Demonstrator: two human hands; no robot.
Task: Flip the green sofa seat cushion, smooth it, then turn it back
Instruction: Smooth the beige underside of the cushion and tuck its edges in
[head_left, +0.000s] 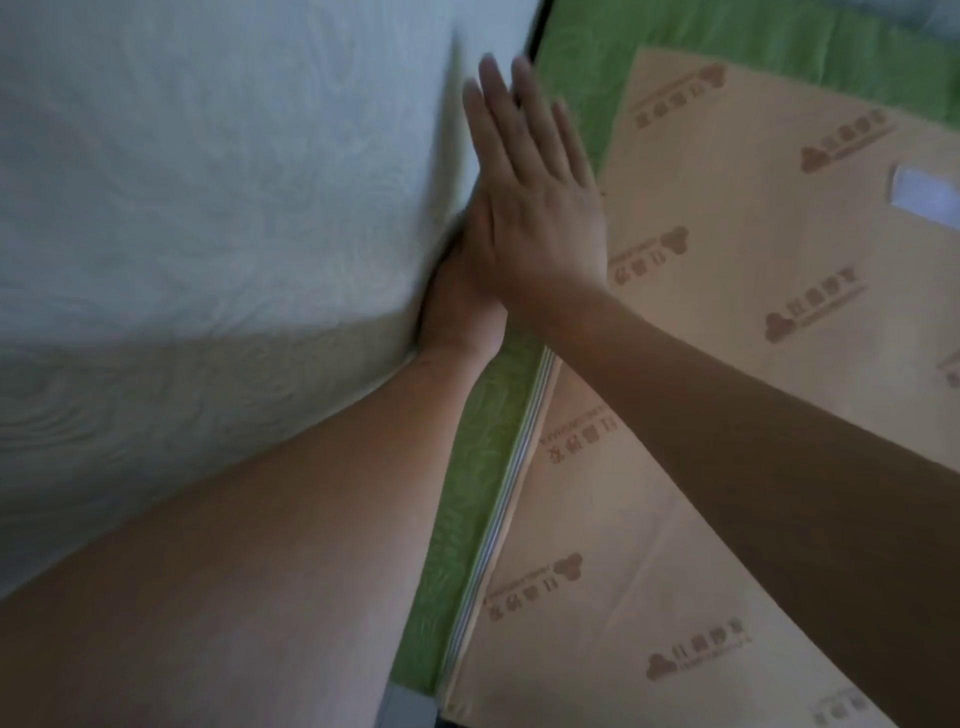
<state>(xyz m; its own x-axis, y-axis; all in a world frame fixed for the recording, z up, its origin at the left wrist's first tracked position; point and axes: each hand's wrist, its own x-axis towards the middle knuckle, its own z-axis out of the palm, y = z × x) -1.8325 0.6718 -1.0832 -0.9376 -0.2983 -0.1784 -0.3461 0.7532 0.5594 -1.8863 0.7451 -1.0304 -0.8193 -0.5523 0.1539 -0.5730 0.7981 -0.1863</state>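
The green seat cushion (208, 208) fills the left of the view, its pale patterned face turned toward me. My left hand (457, 306) clasps the cushion's right edge and dents it; its fingers are hidden under my right hand. My right hand (535, 202) lies flat over the left one with fingers stretched out and slightly blurred, touching the same edge and holding nothing.
Tan cardboard sheets (727, 260) printed with brown logos cover the right side. They lie on bright green sofa fabric (467, 493), which shows as a strip between cushion and cardboard and again at the top (675, 26). A white label (924, 200) sits on the cardboard.
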